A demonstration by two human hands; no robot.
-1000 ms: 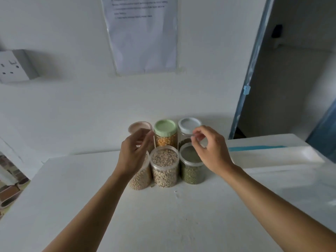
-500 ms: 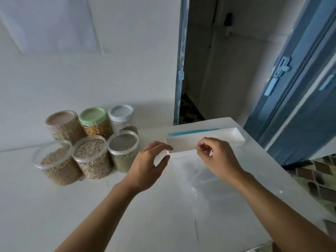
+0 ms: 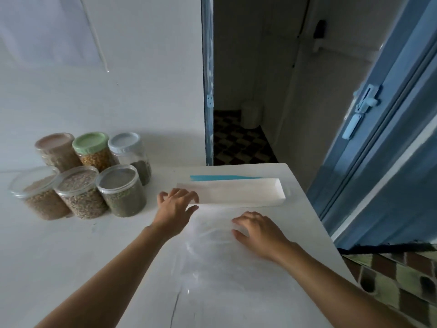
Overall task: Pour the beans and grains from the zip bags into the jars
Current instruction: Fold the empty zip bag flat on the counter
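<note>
Six filled jars stand in two rows at the left of the white table (image 3: 71,256). The back row has a pink-lidded jar (image 3: 56,150), a green-lidded jar (image 3: 92,150) of yellow grains and a white-lidded jar (image 3: 130,152). In front are three clear-lidded jars: tan grains (image 3: 40,197), pale beans (image 3: 81,195), green beans (image 3: 123,192). A flat, empty clear zip bag (image 3: 212,252) lies on the table. My right hand (image 3: 260,233) rests palm down on it. My left hand (image 3: 176,207), fingers spread, touches the left end of a long white tray (image 3: 248,192).
A blue strip (image 3: 220,178) lies behind the tray. The table's right edge (image 3: 314,209) drops off beside a blue door (image 3: 390,138) and an open dark doorway (image 3: 248,91). The white wall (image 3: 118,79) stands close behind the jars.
The view swung right, away from the jars. Both hands left the jars and moved down to the table; the right hand now lies on the clear bag, the left at the tray's end.
</note>
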